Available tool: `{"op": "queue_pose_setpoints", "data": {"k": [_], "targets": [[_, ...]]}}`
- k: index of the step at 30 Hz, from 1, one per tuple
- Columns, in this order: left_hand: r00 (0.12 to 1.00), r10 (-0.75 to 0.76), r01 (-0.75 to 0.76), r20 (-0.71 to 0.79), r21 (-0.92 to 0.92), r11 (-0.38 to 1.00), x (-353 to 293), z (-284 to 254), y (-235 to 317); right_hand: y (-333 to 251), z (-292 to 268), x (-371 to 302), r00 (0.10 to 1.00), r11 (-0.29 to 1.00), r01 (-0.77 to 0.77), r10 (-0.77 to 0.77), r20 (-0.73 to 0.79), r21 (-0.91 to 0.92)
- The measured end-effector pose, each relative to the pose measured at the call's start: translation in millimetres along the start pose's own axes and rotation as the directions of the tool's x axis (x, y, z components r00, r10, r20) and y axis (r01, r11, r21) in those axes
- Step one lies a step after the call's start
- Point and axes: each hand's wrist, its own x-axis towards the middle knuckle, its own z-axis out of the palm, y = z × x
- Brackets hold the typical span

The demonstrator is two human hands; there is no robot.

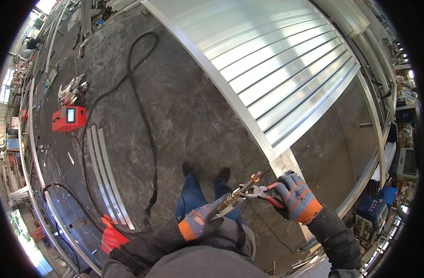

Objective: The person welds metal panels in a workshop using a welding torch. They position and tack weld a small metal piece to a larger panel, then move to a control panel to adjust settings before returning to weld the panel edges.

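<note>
Pliers (257, 192) and metal bars (107, 176) show a workshop.

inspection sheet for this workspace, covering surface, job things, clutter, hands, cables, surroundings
Surface: dark floor, scuffed and marked.
Job's things: brass-coloured torch-like tool; red-handled pliers, jaws at the tool's fittings, exact contact unclear.
Clutter: three metal strips on the floor at left; red box with a screen beyond them.
Hands: left gloved hand grips the tool; right gloved hand grips the pliers.
Cables: thick black cable loops across the floor.
Surroundings: ribbed metal panel ahead, to the right; blue machine at far right.
</note>
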Motion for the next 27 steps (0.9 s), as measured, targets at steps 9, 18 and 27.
{"op": "queue_pose_setpoints", "data": {"k": [9,18,27], "targets": [[0.994,-0.015,0.022,-0.105,0.065,0.998,2,1,4,0,14,8,0.992,0.996,-0.088,0.090,0.086,-0.028],[0.992,-0.038,0.058,-0.124,0.162,0.985,1,7,-6,-5,26,5,0.987,0.989,-0.127,0.134,0.093,-0.080],[0.996,-0.047,0.057,-0.080,0.132,0.990,0,8,2,-13,31,-9,0.975,0.975,-0.217,0.215,0.056,0.034]]}}
